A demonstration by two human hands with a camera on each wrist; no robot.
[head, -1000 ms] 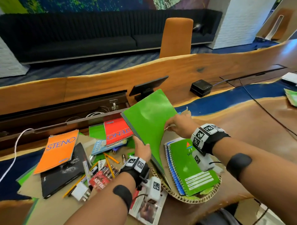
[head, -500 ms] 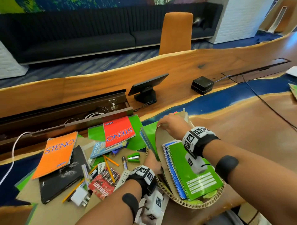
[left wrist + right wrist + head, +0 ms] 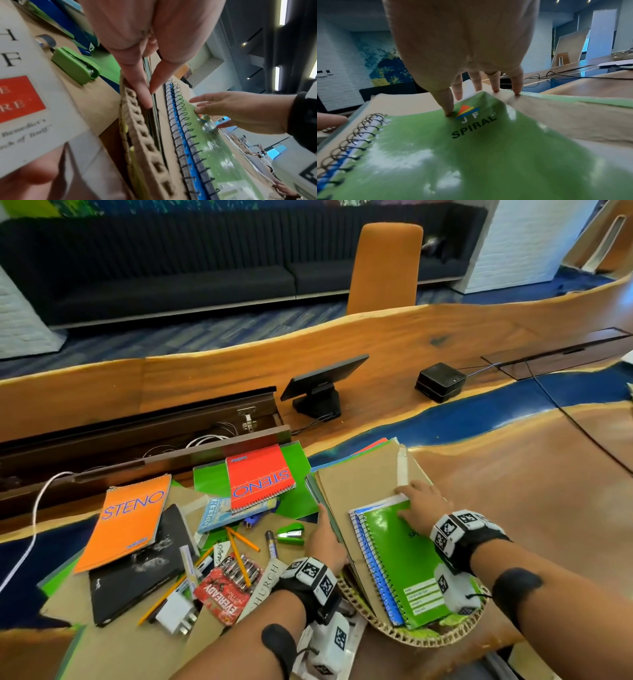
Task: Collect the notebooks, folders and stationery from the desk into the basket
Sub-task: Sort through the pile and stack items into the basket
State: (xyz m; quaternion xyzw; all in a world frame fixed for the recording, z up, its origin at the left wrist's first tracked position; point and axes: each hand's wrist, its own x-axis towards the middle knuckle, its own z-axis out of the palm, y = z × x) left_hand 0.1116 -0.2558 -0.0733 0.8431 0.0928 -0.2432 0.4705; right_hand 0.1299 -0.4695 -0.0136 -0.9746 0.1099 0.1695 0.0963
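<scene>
A woven basket (image 3: pixel 428 642) sits at the desk's near right edge. Brown and green folders (image 3: pixel 363 474) lie in it, with a green spiral notebook (image 3: pixel 404 563) on top. My right hand (image 3: pixel 421 505) presses its spread, straight fingers on the notebook's far end and the brown folder; in the right wrist view its fingertips (image 3: pixel 448 112) touch the green notebook (image 3: pixel 471 155). My left hand (image 3: pixel 325 539) lies along the left edge of the folder stack. In the left wrist view its straight fingers (image 3: pixel 142 97) touch the folder edges beside the basket rim (image 3: pixel 145 142).
Left of the basket lie an orange STENO pad (image 3: pixel 130 518), a red STENO pad (image 3: pixel 260 474), a black notebook (image 3: pixel 137 570), pencils (image 3: pixel 239 542), a battery pack (image 3: pixel 226 587), a green stapler (image 3: pixel 291 534) and a book (image 3: pixel 267 583). A small monitor (image 3: pixel 322 385) and black box (image 3: pixel 440 381) stand behind.
The green folder that both hands held upright now lies flat in the basket under the notebook. My right hand has come down flat on the notebook, and my left has slid to the stack's edge.
</scene>
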